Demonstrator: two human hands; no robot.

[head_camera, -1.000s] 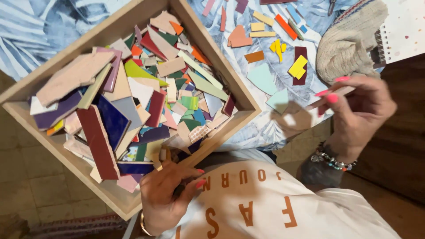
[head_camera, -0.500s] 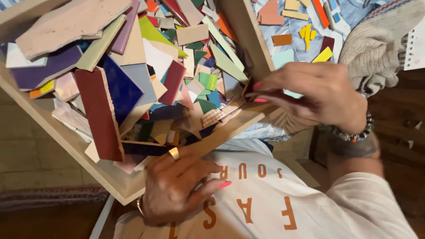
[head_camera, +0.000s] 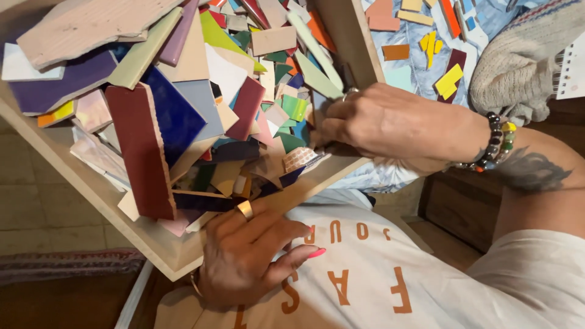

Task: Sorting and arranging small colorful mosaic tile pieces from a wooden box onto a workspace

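Observation:
A tilted wooden box [head_camera: 344, 42] is heaped with broken tile shards in many colours. Among them are a long dark red tile [head_camera: 140, 152] and a blue tile [head_camera: 173, 116]. My left hand [head_camera: 250, 256], wearing a gold ring, grips the box's near rim from below. My right hand [head_camera: 390, 125], with a bead bracelet [head_camera: 496, 143] on its wrist, reaches over the right wall. Its curled fingertips are buried among small green and pink shards. Whether they hold a piece is hidden.
Loose cut pieces, including yellow ones [head_camera: 448, 82], lie on a blue patterned cloth [head_camera: 481, 18] beyond the box. A grey knitted fabric [head_camera: 524, 55] is at the upper right. My white printed shirt [head_camera: 365, 274] is below, a tiled floor [head_camera: 36, 207] at left and dark wooden furniture [head_camera: 451, 213] at right.
My right hand moved from outside the box, where it held a pale shard, to the box's right wall and then in among the shards. The view closed in on the box.

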